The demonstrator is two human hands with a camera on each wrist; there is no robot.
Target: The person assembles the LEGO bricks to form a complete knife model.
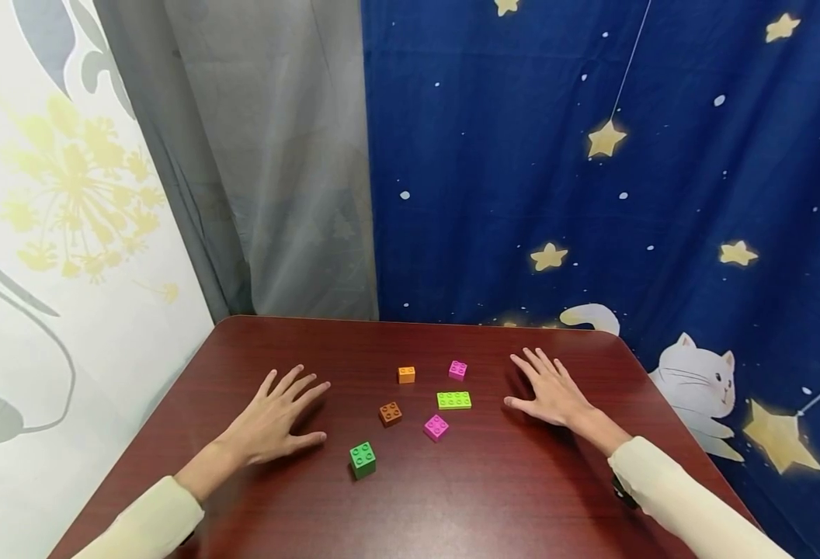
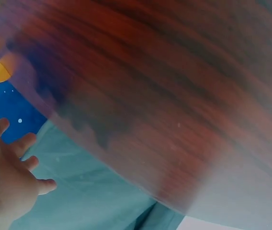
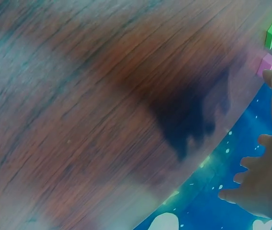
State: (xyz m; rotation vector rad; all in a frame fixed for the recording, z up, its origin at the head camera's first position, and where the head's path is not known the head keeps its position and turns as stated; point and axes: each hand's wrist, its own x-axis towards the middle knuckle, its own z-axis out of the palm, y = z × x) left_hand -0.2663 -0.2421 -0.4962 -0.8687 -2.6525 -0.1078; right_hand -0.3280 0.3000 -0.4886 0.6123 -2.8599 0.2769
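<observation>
Both hands are spread with nothing in them, on either side of several toy building bricks. My left hand [image 1: 273, 423] is left of the green brick [image 1: 363, 460] and the brown brick [image 1: 390, 414]. My right hand [image 1: 550, 390] lies to the right of the lime green long brick [image 1: 454, 401]. A pink brick [image 1: 436, 428] sits just in front of the lime one, and another pink brick [image 1: 457, 369] lies behind it. Farther back on the left is an orange brick [image 1: 406, 375]. In the right wrist view, the thumb overlaps a pink brick [image 3: 267, 63].
The bricks lie apart on a dark red-brown wooden table [image 1: 452, 505] with rounded far corners. Behind it hang a grey curtain [image 1: 298, 155] and a blue curtain [image 1: 480, 155] with stars. A white patterned surface [image 1: 67, 233] stands along the left side.
</observation>
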